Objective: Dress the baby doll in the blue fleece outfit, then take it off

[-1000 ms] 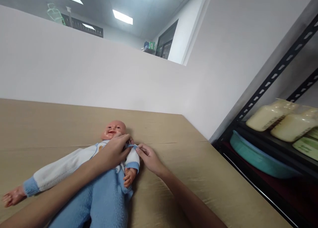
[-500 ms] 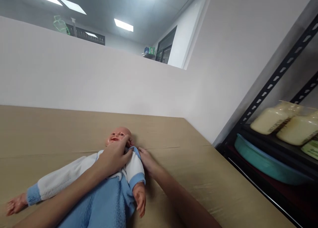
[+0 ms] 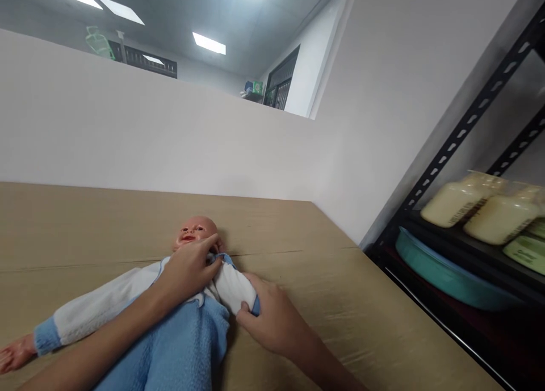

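Observation:
A baby doll (image 3: pixel 199 225) lies on its back, face up, in a white and blue fleece outfit (image 3: pixel 179 340). My left hand (image 3: pixel 191 272) reaches across its chest, with the fingers closed on the outfit at the neck, just under the chin. Around the white sleeve (image 3: pixel 233 286) on the doll's right-hand side in view, my right hand (image 3: pixel 272 314) is closed near the blue cuff. That sleeve's doll hand is hidden behind my fingers. The other sleeve (image 3: pixel 106 297) stretches out to the left, with a bare doll hand (image 3: pixel 17 351) at its end.
The doll rests on a tan surface (image 3: pixel 272 226) that meets a white wall (image 3: pixel 170 135). At the right, a black metal rack (image 3: pixel 447 147) holds pump bottles (image 3: pixel 457 201) above a teal basin (image 3: pixel 451 277). A window opening is above the wall.
My right hand has moved from beside the doll's shoulder down to the sleeve near the cuff and closed around it. My left hand stays at the neck of the outfit.

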Tool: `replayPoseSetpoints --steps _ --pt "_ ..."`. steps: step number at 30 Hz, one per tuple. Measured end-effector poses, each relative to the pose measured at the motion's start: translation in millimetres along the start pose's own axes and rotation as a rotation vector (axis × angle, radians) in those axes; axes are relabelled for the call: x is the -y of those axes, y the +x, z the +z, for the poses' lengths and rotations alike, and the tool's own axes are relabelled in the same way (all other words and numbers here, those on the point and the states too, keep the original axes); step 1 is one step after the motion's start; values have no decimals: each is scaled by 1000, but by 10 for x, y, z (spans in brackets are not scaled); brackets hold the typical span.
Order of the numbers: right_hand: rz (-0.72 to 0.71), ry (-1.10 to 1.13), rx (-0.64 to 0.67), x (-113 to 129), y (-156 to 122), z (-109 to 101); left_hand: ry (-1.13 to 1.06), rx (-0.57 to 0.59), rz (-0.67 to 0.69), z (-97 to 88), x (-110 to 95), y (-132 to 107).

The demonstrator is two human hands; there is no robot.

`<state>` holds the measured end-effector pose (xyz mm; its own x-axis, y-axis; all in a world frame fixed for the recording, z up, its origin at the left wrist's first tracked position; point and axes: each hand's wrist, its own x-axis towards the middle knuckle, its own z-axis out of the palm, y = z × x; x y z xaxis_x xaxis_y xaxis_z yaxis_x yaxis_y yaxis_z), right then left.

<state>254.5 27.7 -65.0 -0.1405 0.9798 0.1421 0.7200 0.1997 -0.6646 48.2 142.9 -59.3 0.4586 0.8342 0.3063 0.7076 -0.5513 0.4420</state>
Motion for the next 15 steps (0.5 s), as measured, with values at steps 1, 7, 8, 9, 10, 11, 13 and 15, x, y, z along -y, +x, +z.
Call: replayPoseSetpoints --steps 1,7,8,9,10,11,13,15 --pt "-26 -29 -3 23 0 -40 15 -3 -2 3 -2 -3" --pt "-23 104 128 -20 8 -361 106 -18 -15 -33 -51 -16" --pt "24 185 183 -74 18 -401 124 -21 -22 -52 -66 -21" --pt "91 273 246 -143 32 -431 143 -22 -32 -74 -79 -26" --pt "170 363 304 -221 51 -455 162 -21 -42 -96 -91 -31" --pt "245 451 355 -305 72 -474 178 -19 -51 -118 -99 -35" --pt "350 599 406 -464 114 -506 201 -5 -58 -155 -104 -37" --pt "394 672 402 -580 144 -545 204 23 -56 -176 -92 -32"
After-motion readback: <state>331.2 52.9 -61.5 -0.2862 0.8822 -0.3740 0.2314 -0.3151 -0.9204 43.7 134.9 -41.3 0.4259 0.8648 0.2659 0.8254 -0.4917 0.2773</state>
